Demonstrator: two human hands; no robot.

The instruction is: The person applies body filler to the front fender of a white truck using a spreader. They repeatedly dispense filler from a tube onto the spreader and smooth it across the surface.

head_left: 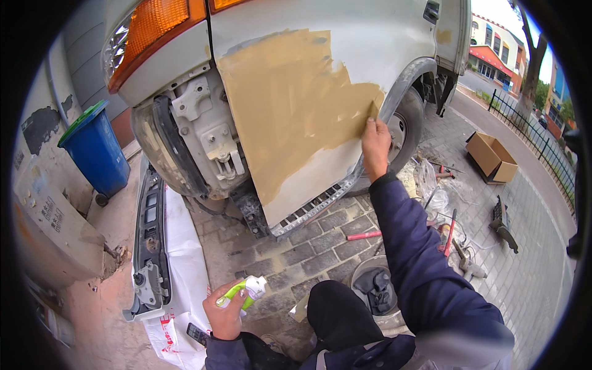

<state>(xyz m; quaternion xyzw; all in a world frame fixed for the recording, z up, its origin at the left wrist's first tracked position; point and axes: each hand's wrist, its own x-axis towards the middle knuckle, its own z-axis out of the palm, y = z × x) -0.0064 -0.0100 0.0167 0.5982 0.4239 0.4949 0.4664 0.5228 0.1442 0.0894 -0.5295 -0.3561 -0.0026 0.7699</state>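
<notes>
My right hand point(375, 145) reaches up to the truck's white door panel point(388, 37). Its fingers pinch a thin, flat putty spreader point(375, 110), coated in tan filler, against the panel's right side near the wheel arch. A broad coat of tan body filler point(290, 105) covers much of the panel, streaked and uneven at its edges. Low on the left, my left hand point(224, 313) is wrapped round a green and white tube point(243, 292) whose white end points up to the right, apart from the truck.
A bucket point(376, 290) with dark contents stands by my knee. Red-handled tools point(451, 231) and a cardboard box point(491, 158) lie right. A removed bumper point(151, 240) lies on white sheeting point(183, 253) at left, near a phone point(197, 333). Behind stands a blue bin point(95, 151).
</notes>
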